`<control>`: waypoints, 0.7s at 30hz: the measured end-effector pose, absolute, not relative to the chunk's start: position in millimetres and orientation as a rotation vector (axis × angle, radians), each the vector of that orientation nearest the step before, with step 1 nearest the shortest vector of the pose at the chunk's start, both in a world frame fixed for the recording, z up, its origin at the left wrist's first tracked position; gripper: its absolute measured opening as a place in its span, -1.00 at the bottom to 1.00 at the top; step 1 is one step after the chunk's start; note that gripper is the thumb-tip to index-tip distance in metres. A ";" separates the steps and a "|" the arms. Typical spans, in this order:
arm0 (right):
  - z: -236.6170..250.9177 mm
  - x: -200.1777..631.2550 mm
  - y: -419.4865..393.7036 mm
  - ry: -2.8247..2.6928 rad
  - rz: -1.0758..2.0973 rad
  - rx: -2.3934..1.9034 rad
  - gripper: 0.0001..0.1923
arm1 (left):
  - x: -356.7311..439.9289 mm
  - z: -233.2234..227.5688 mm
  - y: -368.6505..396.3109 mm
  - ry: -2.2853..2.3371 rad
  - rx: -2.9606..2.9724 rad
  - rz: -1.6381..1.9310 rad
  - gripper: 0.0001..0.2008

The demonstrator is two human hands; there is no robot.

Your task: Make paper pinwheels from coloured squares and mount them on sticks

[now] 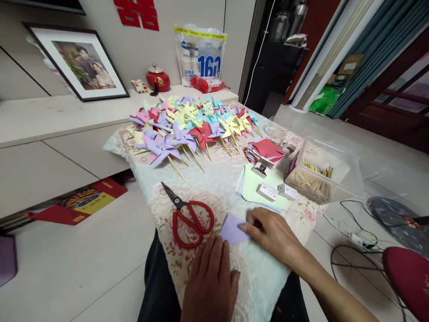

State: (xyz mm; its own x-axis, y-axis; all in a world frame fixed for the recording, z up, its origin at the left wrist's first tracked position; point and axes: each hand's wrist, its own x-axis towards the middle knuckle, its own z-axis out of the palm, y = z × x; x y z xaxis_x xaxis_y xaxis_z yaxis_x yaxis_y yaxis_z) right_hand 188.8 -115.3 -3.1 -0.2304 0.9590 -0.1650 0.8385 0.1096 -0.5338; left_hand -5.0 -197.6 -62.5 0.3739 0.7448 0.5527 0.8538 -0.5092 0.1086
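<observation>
A small purple sheet of paper (233,229), seemingly folded, lies on the flowered tablecloth close in front of me. My left hand (214,273) rests flat, its fingertips at the paper's near left edge. At the right corner, the thumb of my right hand (271,232) presses on the paper with the other fingers curled. Red-handled scissors (189,219) lie left of the paper, blades pointing away. Beyond the right hand sits a stack of coloured paper sheets (250,188) with small white boxes (267,191) on it. One box (263,167) stands open.
Many finished paper pinwheels (181,138) on wooden sticks cover the table's far side. Cut red sheets (268,150) lie behind the stack. A clear plastic bin (338,179) of wooden sticks stands at the right edge. A cabinet (67,117) adjoins the far left.
</observation>
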 end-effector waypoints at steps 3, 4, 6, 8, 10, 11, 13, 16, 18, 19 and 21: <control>-3.9 189.3 -114.4 -2.182 0.816 -1.806 -0.76 | -4.8 -63.1 -197.5 -1.463 -2.438 -0.861 -0.67; -5.0 190.7 -115.4 -2.177 0.827 -1.794 -0.76 | -5.1 -62.8 -197.6 -1.473 -2.437 -0.873 -0.68; -7.2 193.9 -118.5 -2.133 0.847 -1.770 -0.74 | -6.7 -61.3 -198.6 -1.495 -2.441 -0.885 -0.66; -8.9 196.8 -122.0 -2.025 0.881 -1.748 -0.71 | -8.5 -58.9 -201.1 -1.508 -2.462 -0.934 -0.62; -9.9 198.8 -125.0 -1.865 0.941 -1.726 -0.66 | -8.6 -56.3 -204.8 -1.561 -2.501 -1.072 -0.58; -10.3 199.6 -126.3 -1.780 0.978 -1.709 -0.63 | -7.5 -55.4 -206.6 -1.619 -2.525 -1.180 -0.58; -11.5 200.9 -128.5 -1.615 1.061 -1.665 -0.60 | -2.7 -54.7 -209.3 -1.805 -2.558 -1.453 -0.59; -15.8 202.0 -132.0 -1.410 1.182 -1.580 -0.59 | 8.2 -55.8 -208.1 -2.114 -2.572 -1.934 -0.61; -20.1 201.0 -135.1 -1.299 1.252 -1.521 -0.59 | 15.1 -55.5 -203.1 -2.267 -2.570 -2.242 -0.65; -22.1 199.5 -137.0 -1.250 1.280 -1.491 -0.59 | 18.1 -54.2 -199.4 -2.325 -2.545 -2.389 -0.68; -24.8 194.6 -141.1 -1.181 1.320 -1.441 -0.58 | 23.0 -49.5 -190.7 -2.420 -2.400 -2.662 -0.74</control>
